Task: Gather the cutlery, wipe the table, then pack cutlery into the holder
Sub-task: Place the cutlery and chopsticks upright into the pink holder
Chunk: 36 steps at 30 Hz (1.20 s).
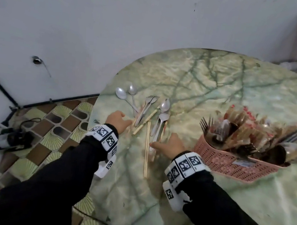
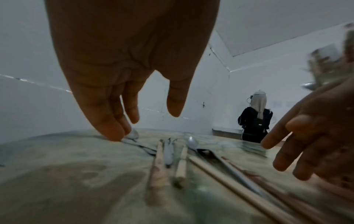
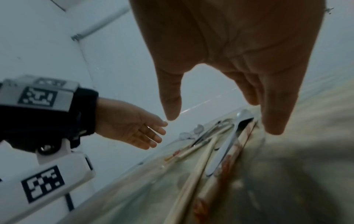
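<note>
Green-veined marble lies under my fingers. My left hand [image 1: 117,120] is spread, fingers straight and holding nothing; in the left wrist view its outer fingertips [image 2: 113,133] come down against the handle of a spoon [image 2: 134,134] at the left side of the loose cutlery [image 1: 146,112]. My right hand [image 1: 169,146] is just as wide, thumb apart from the fingers, palm down over the near ends of the chopsticks [image 1: 146,150] and a spoon handle [image 3: 222,153]; whether it touches them I cannot tell. The pile sits at centre frame in the head view, spoons and chopsticks lying roughly side by side between my hands near the left edge of the table [image 1: 224,81]. Right of centre stands the pink holder [image 1: 222,162], already crammed with forks, spoons and chopsticks. At upper right of the left wrist view, a person in black [image 2: 253,121] stands with their back turned.
</note>
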Tool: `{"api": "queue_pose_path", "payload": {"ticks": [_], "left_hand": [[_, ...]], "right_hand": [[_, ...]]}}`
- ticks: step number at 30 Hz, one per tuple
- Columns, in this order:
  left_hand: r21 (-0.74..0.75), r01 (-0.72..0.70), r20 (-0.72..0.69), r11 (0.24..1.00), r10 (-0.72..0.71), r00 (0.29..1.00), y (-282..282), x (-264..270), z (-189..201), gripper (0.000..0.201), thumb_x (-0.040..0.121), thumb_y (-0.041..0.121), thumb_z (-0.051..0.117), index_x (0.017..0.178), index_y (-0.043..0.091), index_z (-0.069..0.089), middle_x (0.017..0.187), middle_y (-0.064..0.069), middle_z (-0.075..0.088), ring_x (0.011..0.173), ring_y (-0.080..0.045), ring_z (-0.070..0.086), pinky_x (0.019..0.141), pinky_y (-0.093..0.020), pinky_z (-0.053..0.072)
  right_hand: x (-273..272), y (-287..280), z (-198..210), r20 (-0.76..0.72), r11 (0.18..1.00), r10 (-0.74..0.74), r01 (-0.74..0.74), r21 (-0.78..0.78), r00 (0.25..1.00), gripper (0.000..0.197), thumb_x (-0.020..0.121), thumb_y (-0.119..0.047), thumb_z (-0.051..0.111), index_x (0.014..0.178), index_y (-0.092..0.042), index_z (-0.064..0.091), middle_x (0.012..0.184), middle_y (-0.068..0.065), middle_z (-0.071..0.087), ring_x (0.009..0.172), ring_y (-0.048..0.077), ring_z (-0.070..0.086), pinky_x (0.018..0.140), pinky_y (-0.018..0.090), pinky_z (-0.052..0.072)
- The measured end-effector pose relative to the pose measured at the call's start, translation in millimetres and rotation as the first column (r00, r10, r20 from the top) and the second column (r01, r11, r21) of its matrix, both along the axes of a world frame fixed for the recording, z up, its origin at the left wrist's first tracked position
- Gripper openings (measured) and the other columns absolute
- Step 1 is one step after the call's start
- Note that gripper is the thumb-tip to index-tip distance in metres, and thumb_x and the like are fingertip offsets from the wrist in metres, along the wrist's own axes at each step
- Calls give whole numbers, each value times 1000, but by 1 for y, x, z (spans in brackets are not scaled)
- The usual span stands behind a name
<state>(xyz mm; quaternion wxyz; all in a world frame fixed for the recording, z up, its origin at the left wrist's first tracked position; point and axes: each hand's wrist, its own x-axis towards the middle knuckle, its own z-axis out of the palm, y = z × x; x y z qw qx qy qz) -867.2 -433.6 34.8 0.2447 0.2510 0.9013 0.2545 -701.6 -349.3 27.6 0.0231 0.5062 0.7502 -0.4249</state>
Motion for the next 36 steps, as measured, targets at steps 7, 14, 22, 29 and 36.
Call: {"api": "queue_pose_path", "payload": {"ticks": [7,14,22,29,36], "left_hand": [[-273,57,25,960,-52,998,62,-57,-33,86,76,65,55,132,2,42,136,-19,41,123,-34,44,101,-39,37],[-286,41,-94,957,-71,993,100,-74,-43,69,80,56,57,119,0,50,121,-19,49,108,-30,51,78,-32,41],[-274,143,-105,951,-177,979,105,-80,-38,19,90,18,54,100,2,58,105,-19,57,103,-31,56,76,-32,42],[-209,183,-60,961,-199,978,97,-73,-31,29,95,12,43,71,-2,50,98,-18,62,102,-35,58,73,-33,46],[-227,215,29,950,-214,976,93,-61,-38,41,82,42,58,97,4,59,114,-16,55,101,-31,57,89,-35,50]], "right_hand": [[-79,11,-21,300,983,-135,89,161,944,96,65,-51,77,131,2,30,130,15,36,119,25,43,98,30,39],[-100,35,-28,318,994,-89,65,84,944,53,83,-29,66,124,-6,42,125,11,43,108,22,50,92,26,44],[-110,46,-25,283,977,-176,132,166,943,34,86,-8,57,117,4,49,110,17,61,100,32,61,68,27,41],[-109,53,-22,223,970,-211,176,168,952,10,86,-9,54,83,-4,46,95,17,60,91,32,62,65,26,43],[-129,53,-34,211,972,-176,136,190,961,40,84,-41,56,88,-1,58,92,14,58,95,28,53,57,25,34]]}}
